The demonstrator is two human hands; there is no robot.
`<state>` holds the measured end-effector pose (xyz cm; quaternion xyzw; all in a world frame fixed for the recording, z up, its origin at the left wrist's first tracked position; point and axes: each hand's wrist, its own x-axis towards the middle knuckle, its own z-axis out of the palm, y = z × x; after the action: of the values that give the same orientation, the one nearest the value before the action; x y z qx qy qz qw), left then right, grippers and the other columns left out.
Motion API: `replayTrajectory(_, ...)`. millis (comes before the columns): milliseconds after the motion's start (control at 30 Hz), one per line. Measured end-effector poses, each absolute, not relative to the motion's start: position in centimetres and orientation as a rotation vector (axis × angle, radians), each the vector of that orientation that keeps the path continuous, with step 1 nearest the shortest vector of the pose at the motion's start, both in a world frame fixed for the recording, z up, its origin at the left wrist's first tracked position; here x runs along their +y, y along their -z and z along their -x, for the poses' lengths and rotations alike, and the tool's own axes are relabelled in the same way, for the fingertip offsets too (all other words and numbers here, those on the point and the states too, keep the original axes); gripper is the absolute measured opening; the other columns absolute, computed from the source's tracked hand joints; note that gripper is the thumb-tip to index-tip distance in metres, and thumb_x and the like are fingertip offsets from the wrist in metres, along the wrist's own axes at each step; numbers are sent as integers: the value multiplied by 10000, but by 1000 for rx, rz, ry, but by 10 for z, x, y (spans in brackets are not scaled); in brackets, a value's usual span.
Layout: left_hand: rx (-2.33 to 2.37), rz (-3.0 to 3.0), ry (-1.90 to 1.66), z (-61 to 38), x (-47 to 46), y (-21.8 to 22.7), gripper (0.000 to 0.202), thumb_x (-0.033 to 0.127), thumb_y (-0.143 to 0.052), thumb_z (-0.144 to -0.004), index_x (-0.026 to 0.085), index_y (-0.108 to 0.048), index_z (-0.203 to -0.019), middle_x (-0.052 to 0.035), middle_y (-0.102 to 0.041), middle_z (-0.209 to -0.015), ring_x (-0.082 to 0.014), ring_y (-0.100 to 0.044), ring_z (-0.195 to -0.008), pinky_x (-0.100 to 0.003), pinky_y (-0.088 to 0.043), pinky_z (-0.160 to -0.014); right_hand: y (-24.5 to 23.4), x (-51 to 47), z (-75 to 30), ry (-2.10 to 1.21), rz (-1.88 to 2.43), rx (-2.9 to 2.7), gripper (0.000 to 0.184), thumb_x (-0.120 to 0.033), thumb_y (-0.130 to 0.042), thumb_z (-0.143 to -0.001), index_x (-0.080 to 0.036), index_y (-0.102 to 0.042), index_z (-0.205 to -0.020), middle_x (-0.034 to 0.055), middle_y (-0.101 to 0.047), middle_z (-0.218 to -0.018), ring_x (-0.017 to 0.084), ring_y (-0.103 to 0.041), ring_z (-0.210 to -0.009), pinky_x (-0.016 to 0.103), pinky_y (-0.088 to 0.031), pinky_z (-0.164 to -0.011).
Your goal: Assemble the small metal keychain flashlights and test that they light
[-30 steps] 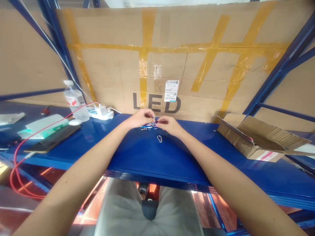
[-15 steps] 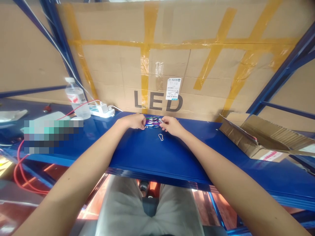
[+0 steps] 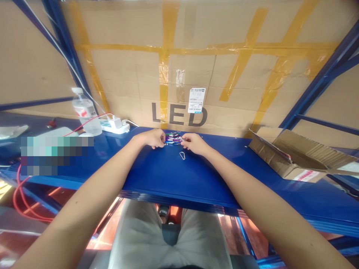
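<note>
A small pile of shiny carabiners (image 3: pixel 172 138) in purple, blue and green lies on the blue tabletop between my hands. At its left end, my left hand (image 3: pixel 155 138) is closed, fingers curled against the pile; what lies within them is hidden. My right hand (image 3: pixel 194 144) pinches a small silver-grey piece (image 3: pixel 181 139) at the pile's right end, its kind too small to tell. One loose silver carabiner (image 3: pixel 182 155) lies just in front of the pile, apart from both hands.
An open cardboard box (image 3: pixel 291 164) stands at the right. A plastic bottle (image 3: pixel 86 114) and a white power strip (image 3: pixel 114 126) are at the back left, near a red cable (image 3: pixel 17 194). Behind the blue table (image 3: pixel 179 179) rises a large taped carton (image 3: pixel 134 82).
The view has shifted slightly. Both hands stay at the two ends of the pile with hardly any movement, and the loose carabiner lies where it was.
</note>
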<state>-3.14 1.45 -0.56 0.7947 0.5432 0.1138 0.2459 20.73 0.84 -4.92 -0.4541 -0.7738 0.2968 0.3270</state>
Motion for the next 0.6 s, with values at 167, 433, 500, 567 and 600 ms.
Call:
replayTrajectory(167,1214,-2087,-403,25,11,2,147,208,-691,-678,162,-755,-801,-40,-691,-669,-151,-636,-521,-263,-531,-531,47,7,-207,-826,1188,-2015,83,-152,-601,-880,-162,-625,-802,4,-643,-720,134,-645,-669,239,-486,-599)
replayTrajectory(433,1051,-1929,-786,5,11,12,96,161,-748,-716,129,-720,-801,-51,-700,-689,-122,-631,-535,-253,-527,-532,44,8,-209,-926,1183,-1932,119,-55,-614,-850,-143,-666,-789,31,-698,-721,127,-662,-664,224,-520,-597)
replayTrajectory(500,1063,-1891,-942,-2,9,16,86,179,-755,-748,120,-706,-787,-38,-680,-637,-110,-612,-503,-238,-504,-509,44,8,-209,-949,1166,-1909,124,-45,-617,-848,-138,-672,-787,36,-708,-736,124,-668,-673,217,-529,-604)
replayTrajectory(567,1046,-1862,-1076,-9,7,19,80,184,-751,-774,117,-708,-783,-27,-672,-621,-104,-612,-506,-230,-507,-519,43,8,-208,-986,1147,-1876,122,-41,-626,-846,-136,-677,-789,45,-722,-761,129,-680,-688,219,-541,-612)
replayTrajectory(600,1041,-1857,-1119,-12,5,20,68,178,-743,-783,116,-716,-788,-22,-671,-621,-100,-610,-508,-227,-510,-524,43,7,-208,-1005,1137,-1858,122,-41,-629,-849,-136,-681,-793,51,-729,-774,133,-686,-695,224,-548,-617)
